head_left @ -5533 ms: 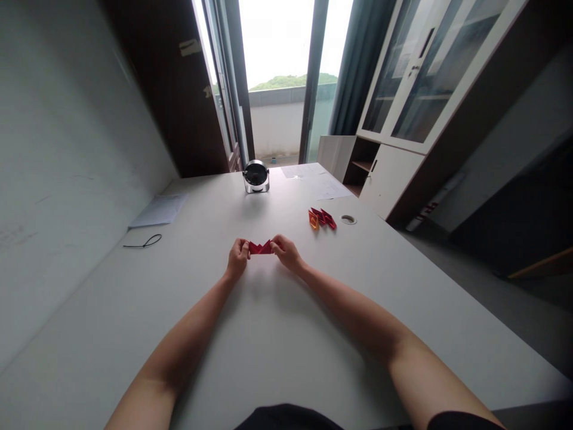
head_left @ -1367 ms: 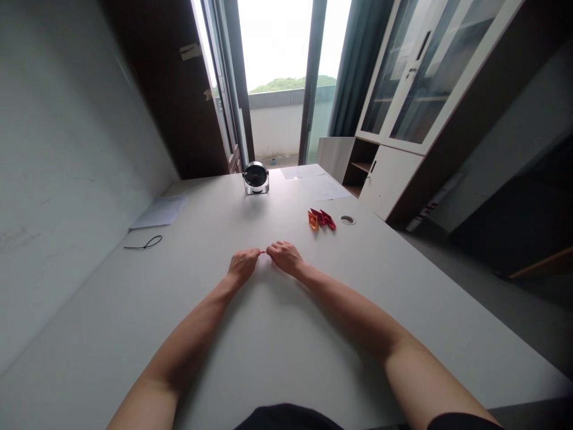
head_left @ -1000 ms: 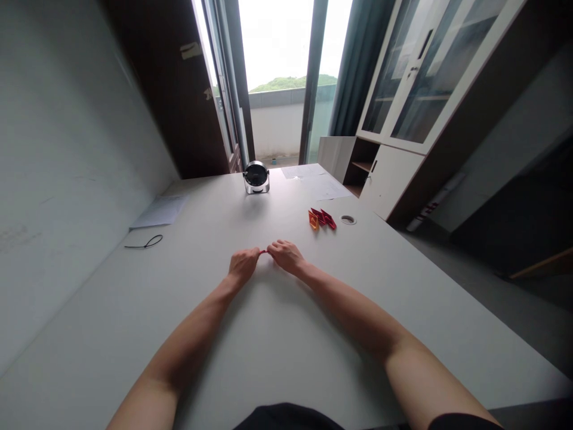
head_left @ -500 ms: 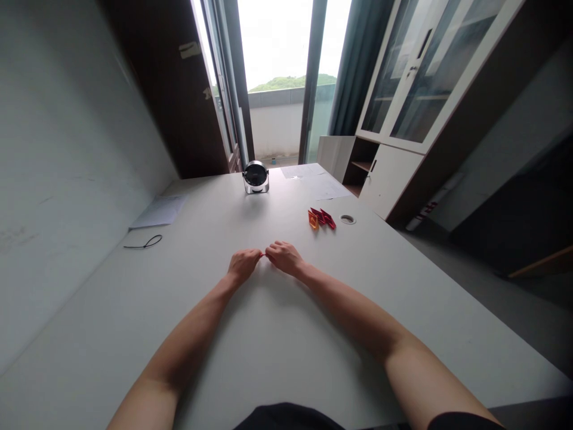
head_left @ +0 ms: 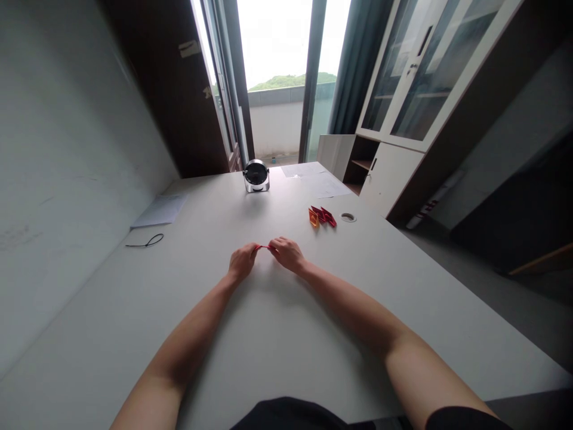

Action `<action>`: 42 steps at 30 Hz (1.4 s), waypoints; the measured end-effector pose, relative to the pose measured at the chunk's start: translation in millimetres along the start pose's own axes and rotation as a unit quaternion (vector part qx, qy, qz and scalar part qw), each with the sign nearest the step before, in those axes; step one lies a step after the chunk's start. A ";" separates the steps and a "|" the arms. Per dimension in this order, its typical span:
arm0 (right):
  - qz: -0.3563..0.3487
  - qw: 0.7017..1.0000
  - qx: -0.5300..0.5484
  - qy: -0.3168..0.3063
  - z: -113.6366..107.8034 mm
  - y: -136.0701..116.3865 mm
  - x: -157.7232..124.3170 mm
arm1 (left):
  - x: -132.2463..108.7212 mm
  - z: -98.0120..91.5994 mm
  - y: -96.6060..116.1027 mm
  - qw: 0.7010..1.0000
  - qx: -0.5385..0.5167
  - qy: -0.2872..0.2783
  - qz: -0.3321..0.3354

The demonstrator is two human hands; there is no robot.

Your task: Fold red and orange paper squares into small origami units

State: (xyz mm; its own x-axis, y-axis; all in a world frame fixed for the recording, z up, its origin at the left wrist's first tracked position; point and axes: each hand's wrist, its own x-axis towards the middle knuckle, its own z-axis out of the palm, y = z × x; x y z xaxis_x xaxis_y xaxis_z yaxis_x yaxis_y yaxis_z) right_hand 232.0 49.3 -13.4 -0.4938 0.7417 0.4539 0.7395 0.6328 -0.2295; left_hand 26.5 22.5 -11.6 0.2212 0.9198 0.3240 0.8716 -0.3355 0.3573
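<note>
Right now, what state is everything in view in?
Thin red piece: pinched, mostly hidden
Left hand: closed on it
Right hand: closed on it
Orange and red folded pieces: lying grouped
Thin black plastic tie: looped
Round black-and-silver device: upright
White glass-fronted upper cabinet doors: shut
White lower-left cabinet door: open
White lower-right cabinet door: shut
White paper sheets: flat

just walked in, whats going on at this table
A person is holding a small red piece between the left hand and the right hand, over a white table. Only a thin strip of it shows between the fingers. Beyond the right hand lie an orange piece and red pieces, grouped together.
</note>
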 end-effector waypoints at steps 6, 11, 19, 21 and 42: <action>0.031 0.999 0.005 0.012 4.9 1.7 -0.7 | 1.3 -1.0 -7.5 0.997 -0.077 0.026 -0.020; 0.043 0.999 0.024 -0.013 12.5 4.1 -1.5 | 3.5 -0.3 -13.2 0.972 -0.221 0.058 -0.057; 0.003 0.995 0.101 -0.008 15.0 6.1 -0.7 | 6.2 8.9 -17.0 0.954 -0.275 0.094 -0.068; 0.000 0.992 0.124 0.001 14.1 6.3 -0.4 | 6.8 10.2 -18.0 0.954 -0.276 0.093 -0.069; 0.083 0.883 0.452 -0.089 9.8 2.5 3.2 | 4.5 10.0 -14.5 0.948 -0.313 -0.039 -0.036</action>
State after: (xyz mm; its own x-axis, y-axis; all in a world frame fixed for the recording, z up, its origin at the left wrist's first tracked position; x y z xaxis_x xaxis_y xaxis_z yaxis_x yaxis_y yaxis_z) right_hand 227.8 55.4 -21.0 -0.5373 0.8127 0.2253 0.1798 0.3714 -0.9109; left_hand 19.2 33.6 -24.0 0.2242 0.9489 0.2220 0.4606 -0.3039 0.8339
